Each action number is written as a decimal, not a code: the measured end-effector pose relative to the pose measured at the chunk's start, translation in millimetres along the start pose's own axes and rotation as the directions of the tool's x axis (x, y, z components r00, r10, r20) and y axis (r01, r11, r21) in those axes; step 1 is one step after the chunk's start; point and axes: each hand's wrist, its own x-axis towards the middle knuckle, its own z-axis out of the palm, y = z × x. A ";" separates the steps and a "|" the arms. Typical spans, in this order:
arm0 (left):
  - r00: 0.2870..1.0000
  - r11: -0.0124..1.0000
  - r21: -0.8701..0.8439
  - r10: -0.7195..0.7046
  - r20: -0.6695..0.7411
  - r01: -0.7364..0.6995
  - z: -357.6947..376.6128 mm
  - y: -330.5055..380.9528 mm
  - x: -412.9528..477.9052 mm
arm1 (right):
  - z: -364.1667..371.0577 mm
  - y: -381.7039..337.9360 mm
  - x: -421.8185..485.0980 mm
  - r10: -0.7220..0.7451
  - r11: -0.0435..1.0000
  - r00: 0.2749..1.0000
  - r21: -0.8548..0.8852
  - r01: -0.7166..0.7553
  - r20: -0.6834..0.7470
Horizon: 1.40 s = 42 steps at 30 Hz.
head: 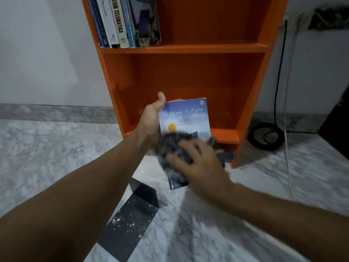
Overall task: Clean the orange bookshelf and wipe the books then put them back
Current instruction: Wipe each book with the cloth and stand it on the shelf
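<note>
The book (188,118), blue-covered, is held in the air in front of the lowest compartment of the orange bookshelf (188,78), its cover turned toward you and its top edge tipped away. Your left hand (151,121) grips it along the left edge: the thumb stands up beside the upper corner, and the fingers pass behind the book out of sight. A dark, bunched cloth (173,142) lies over the lower half of the cover. Your right hand (200,163) rests on top of that cloth with the fingers spread, pressing it against the book; this hand and the cloth are blurred, so finer detail of the fingers cannot be told.

On the shelf above, a row of books (120,21) stands upright against the left wall of the bookshelf, with the rest of that shelf bare orange board. Below your forearms, a black bookend (143,193), speckled white, sits on the marble floor (47,157). To the right of the bookshelf, a coiled black cable (264,137) lies on the floor, with a white cable (288,148) running down beside it.
</note>
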 end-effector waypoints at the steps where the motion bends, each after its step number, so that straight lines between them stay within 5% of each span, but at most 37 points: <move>1: 0.999 1.000 -0.004 0.026 -0.032 -0.026 -4.3 0.1 2.7 | 15.3 -8.1 -26.8 -0.123 0.992 0.989 0.027 0.122 0.086; 3: 0.997 0.999 0.005 0.040 -0.063 -0.040 -12.0 -2.1 7.7 | 35.9 -14.9 -68.9 -0.281 0.960 0.905 0.083 0.268 0.321; 6: 0.998 1.000 -0.016 -0.008 -0.057 0.007 -17.7 -11.4 15.1 | 50.9 -13.5 -89.0 -0.241 0.963 0.772 0.243 0.116 0.589; 11: 0.997 0.999 -0.024 -0.027 -0.067 0.025 -17.5 -30.9 30.2 | 81.4 -4.2 -80.0 -0.159 0.850 0.709 0.461 -0.255 0.687; 16: 0.994 0.998 -0.028 -0.055 -0.099 0.053 -27.0 -60.5 44.2 | 118.6 7.5 -87.2 0.063 0.824 0.587 0.290 -0.486 0.807; 21: 0.991 0.995 -0.022 -0.096 -0.093 0.094 -30.2 -69.5 46.8 | 122.0 27.3 -101.0 0.244 0.752 0.594 0.237 -0.615 0.766; 22: 0.991 0.995 -0.012 -0.098 -0.091 0.097 -31.6 -70.0 47.6 | 122.7 30.6 -104.6 0.371 0.643 0.568 0.238 -0.728 0.735; 24: 0.991 0.995 -0.003 -0.100 -0.089 0.100 -33.0 -68.2 48.2 | 113.8 43.4 -101.8 0.568 0.262 0.380 0.277 -0.924 0.731; 25: 0.991 0.995 -0.001 -0.099 -0.087 0.100 -33.1 -66.4 47.9 | 107.2 49.2 -93.1 0.617 -0.018 0.284 0.374 -0.927 0.734; 26: 0.992 0.995 -0.003 -0.100 -0.081 0.100 -31.3 -64.1 46.8 | 97.0 56.5 -82.7 0.655 -0.144 0.249 0.442 -0.886 0.713; 30: 0.992 0.996 0.009 -0.082 -0.096 0.084 -25.0 -50.7 39.1 | 43.9 64.7 -30.5 0.611 -0.403 0.364 0.673 -0.621 0.702; 32: 0.993 0.997 0.021 -0.065 -0.102 0.067 -22.9 -39.0 33.9 | 35.5 55.5 -16.5 0.582 -0.305 0.462 0.707 -0.638 0.669; 35: 0.989 0.996 0.071 -0.048 -0.142 0.059 -9.3 -11.6 14.2 | 23.7 44.0 -1.5 0.636 -0.157 0.484 0.714 -0.682 0.602; 39: 0.923 0.969 0.233 0.158 -0.352 -0.077 4.0 18.3 0.2 | -5.3 42.7 27.0 0.695 -0.127 0.503 0.777 -0.617 0.513; 42: 0.940 0.882 0.454 0.252 -0.230 -0.125 6.3 17.5 -15.2 | -31.4 41.1 55.0 0.764 -0.110 0.493 0.838 -0.535 0.415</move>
